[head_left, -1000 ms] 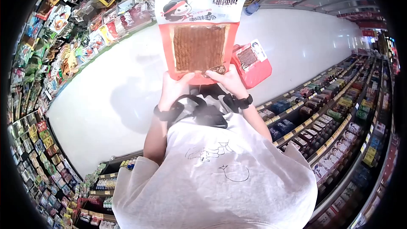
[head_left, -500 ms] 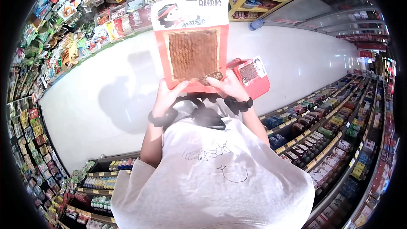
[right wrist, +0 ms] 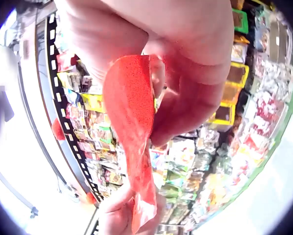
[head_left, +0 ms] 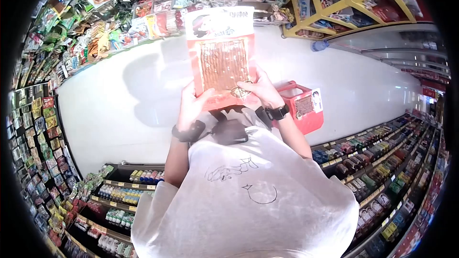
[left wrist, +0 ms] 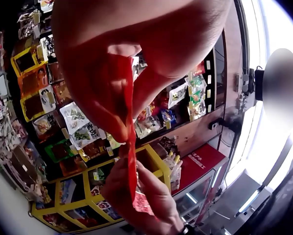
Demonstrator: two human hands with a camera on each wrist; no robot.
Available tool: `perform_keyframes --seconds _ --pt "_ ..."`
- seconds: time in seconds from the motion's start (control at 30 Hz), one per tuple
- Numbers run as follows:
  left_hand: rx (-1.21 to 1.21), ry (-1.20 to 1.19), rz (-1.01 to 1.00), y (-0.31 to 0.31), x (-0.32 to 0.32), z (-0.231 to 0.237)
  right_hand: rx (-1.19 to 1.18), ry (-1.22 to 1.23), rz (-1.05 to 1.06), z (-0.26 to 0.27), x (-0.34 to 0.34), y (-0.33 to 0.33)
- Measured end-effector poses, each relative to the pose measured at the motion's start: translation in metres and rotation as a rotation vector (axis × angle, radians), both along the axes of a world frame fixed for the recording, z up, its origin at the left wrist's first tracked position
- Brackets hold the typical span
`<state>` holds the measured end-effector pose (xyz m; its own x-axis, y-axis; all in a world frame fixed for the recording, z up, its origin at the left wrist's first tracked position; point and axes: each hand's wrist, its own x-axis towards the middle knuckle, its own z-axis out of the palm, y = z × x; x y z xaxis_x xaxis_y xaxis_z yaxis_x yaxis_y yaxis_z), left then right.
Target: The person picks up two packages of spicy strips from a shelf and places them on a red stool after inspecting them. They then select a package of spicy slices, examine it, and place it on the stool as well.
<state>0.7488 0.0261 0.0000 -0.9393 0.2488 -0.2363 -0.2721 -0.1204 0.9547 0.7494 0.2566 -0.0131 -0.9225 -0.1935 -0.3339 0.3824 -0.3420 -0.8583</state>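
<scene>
The step in hand looks like holding up and examining a large flat red plastic packet with a white header and a window showing brown ridged food [head_left: 224,62]; it is raised upright in front of the chest, over the pale glossy floor [head_left: 95,110]. The left hand [head_left: 192,102] pinches its lower left edge, the thumb on the front face, and the right hand [head_left: 265,91] pinches the lower right edge in the same way. I judge that a next move calls for one hand taking the whole weight before the other lets go, since the packet's top is unsupported. Just beside the right forearm is a red plastic basket [head_left: 306,125], with a smaller-looking packet of similar design [head_left: 304,106] apparently in it; whether the basket hangs or stands, I cannot tell. Packed snack displays [head_left: 100,43] and a yellow lattice rack [head_left: 349,0] lie beyond, with shelves of bottles [head_left: 119,196] low at the left. Nothing seems to block the hands, though glare washes out the header's print.
</scene>
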Motion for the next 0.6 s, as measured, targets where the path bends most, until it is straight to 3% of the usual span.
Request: perform_keyframes --seconds 0.1,0.23,0.37,0.6 --pt "-0.138 0.021 0.049 -0.018 -0.046 0.011 -0.11 -0.006 -0.061 -0.007 -0.051 -0.029" --pt "-0.194 -0.04 0.047 -0.04 -0.097 0.021 -0.143 0.023 0.014 -0.018 -0.106 -0.054" --pt "-0.187 -0.031 0.1 -0.053 -0.142 0.013 -0.251 -0.128 0.028 -0.006 -0.147 -0.07" --pt "-0.256 0.008 0.114 -0.066 -0.187 0.009 -0.092 -0.008 0.18 0.001 -0.197 -0.075"
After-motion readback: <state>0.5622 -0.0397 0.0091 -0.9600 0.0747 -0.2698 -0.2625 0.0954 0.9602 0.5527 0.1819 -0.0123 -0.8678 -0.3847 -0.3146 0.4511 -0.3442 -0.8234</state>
